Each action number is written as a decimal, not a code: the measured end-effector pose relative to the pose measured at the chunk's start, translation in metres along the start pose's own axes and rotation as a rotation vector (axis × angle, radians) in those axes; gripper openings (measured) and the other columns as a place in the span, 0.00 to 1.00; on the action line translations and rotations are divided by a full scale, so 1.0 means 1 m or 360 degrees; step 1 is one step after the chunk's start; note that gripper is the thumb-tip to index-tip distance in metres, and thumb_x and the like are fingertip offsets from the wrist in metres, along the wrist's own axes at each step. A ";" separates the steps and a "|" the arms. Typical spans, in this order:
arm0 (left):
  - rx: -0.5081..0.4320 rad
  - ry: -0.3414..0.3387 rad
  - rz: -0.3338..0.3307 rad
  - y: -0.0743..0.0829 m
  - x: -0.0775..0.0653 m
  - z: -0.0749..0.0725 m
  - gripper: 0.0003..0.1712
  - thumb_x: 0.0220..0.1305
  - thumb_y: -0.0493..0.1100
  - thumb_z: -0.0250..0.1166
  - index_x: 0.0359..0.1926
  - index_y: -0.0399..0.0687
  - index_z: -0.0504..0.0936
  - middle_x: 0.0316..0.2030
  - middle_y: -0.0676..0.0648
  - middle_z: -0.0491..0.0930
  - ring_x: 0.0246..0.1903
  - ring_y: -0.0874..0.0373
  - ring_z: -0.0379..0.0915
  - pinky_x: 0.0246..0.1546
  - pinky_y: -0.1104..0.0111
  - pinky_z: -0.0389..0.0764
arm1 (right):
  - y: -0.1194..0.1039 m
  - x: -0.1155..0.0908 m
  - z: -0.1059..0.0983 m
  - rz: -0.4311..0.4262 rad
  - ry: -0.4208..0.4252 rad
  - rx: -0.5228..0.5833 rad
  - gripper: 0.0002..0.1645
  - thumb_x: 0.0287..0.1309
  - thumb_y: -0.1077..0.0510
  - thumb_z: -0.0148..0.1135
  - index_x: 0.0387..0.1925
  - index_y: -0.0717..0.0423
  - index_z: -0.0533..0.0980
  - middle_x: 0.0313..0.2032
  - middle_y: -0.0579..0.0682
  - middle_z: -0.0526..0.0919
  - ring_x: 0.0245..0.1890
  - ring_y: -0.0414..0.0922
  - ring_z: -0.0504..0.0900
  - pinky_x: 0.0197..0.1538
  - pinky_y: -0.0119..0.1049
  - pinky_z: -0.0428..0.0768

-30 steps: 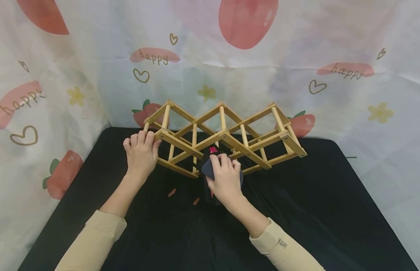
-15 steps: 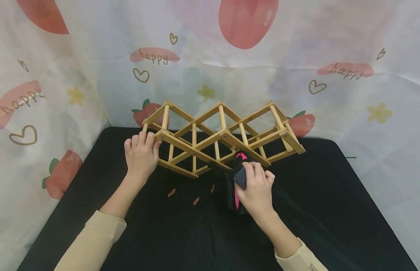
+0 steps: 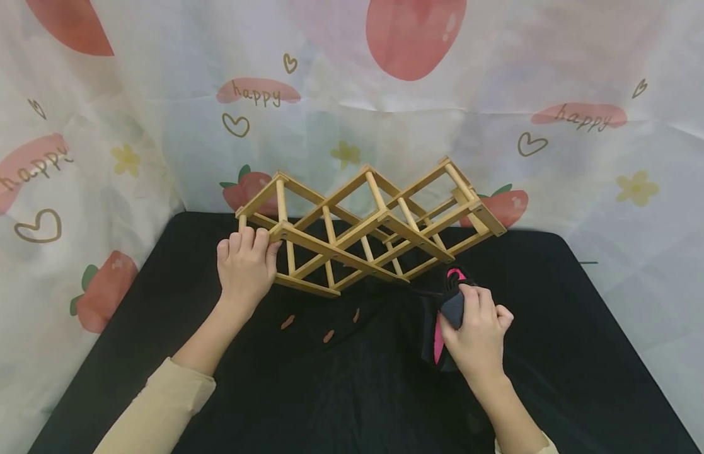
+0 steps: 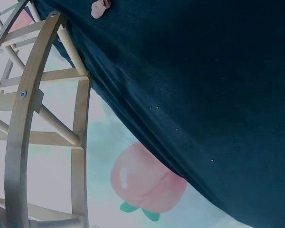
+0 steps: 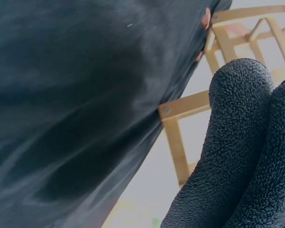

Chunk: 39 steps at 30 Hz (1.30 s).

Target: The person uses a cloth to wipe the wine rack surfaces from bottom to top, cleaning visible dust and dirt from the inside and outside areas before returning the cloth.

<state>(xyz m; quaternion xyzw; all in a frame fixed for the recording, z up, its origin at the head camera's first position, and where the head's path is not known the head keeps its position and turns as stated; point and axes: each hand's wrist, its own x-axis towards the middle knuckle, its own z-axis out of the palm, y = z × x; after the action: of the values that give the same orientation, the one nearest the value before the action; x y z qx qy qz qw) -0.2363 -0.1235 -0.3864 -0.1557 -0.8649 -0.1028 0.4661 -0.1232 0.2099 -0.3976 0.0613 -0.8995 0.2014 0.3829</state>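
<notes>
In the head view a wooden lattice rack (image 3: 360,239) of crossed slats and dowels stands at the back of the black-covered table. My left hand (image 3: 245,268) grips its left end, fingers over the wood. To the rack's front right, my right hand (image 3: 479,328) holds a dark, fuzzy thing (image 3: 452,308) with bright pink strips and black loops at its top. Up close in the right wrist view, this fuzzy thing (image 5: 242,118) has two thick rounded folds side by side; its kind is unclear. The left wrist view shows the rack (image 4: 38,85) at close range.
Several small reddish-brown pieces (image 3: 329,336) lie on the black cloth (image 3: 340,397) in front of the rack. Behind the table hangs a pale curtain (image 3: 420,120) printed with fruit, hearts and words.
My right hand has carried the dark fuzzy thing rightward, away from the rack's middle, uncovering another brown piece. The rack has shifted and turned slightly, with my left hand still on it.
</notes>
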 end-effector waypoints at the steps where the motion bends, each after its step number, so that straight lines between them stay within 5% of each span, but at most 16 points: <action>1: 0.0007 0.0002 0.0005 0.001 0.000 0.000 0.23 0.69 0.55 0.42 0.31 0.39 0.66 0.26 0.41 0.63 0.26 0.46 0.56 0.31 0.56 0.57 | 0.003 -0.001 -0.001 0.0020 0.0003 -0.0006 0.27 0.32 0.69 0.69 0.40 0.69 0.69 0.35 0.65 0.71 0.33 0.59 0.72 0.38 0.55 0.54; 13: 0.0013 0.0033 0.0079 0.021 -0.005 -0.009 0.22 0.70 0.52 0.42 0.28 0.40 0.66 0.23 0.43 0.63 0.23 0.48 0.56 0.29 0.58 0.57 | 0.018 -0.011 -0.008 0.0131 0.0140 -0.0006 0.25 0.34 0.68 0.66 0.39 0.71 0.70 0.35 0.66 0.72 0.34 0.61 0.71 0.37 0.56 0.52; 26: -0.0048 -0.0029 0.0097 0.034 -0.010 -0.022 0.21 0.70 0.52 0.43 0.27 0.41 0.68 0.22 0.45 0.65 0.23 0.50 0.56 0.31 0.58 0.58 | 0.021 -0.015 -0.006 0.0199 0.0137 0.0013 0.25 0.34 0.68 0.63 0.40 0.71 0.70 0.36 0.67 0.72 0.34 0.61 0.71 0.38 0.56 0.52; 32: -0.0096 -0.0013 0.0234 0.025 -0.006 -0.024 0.21 0.69 0.53 0.44 0.28 0.41 0.68 0.23 0.45 0.65 0.25 0.49 0.56 0.35 0.56 0.56 | 0.022 -0.015 -0.006 0.0214 0.0126 0.0016 0.25 0.34 0.68 0.64 0.40 0.71 0.70 0.36 0.67 0.72 0.35 0.61 0.71 0.38 0.56 0.52; 39: -0.0207 0.0019 0.0526 -0.008 0.017 -0.022 0.24 0.71 0.55 0.37 0.37 0.41 0.70 0.32 0.44 0.69 0.31 0.47 0.59 0.38 0.52 0.54 | 0.023 -0.015 -0.008 0.0220 0.0106 0.0014 0.24 0.36 0.68 0.64 0.41 0.71 0.70 0.36 0.67 0.72 0.35 0.61 0.71 0.38 0.56 0.52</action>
<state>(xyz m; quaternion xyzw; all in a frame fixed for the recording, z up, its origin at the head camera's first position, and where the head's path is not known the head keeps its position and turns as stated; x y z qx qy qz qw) -0.2309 -0.1355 -0.3605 -0.3249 -0.8162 -0.0815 0.4708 -0.1136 0.2336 -0.4112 -0.0061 -0.8875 0.2332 0.3975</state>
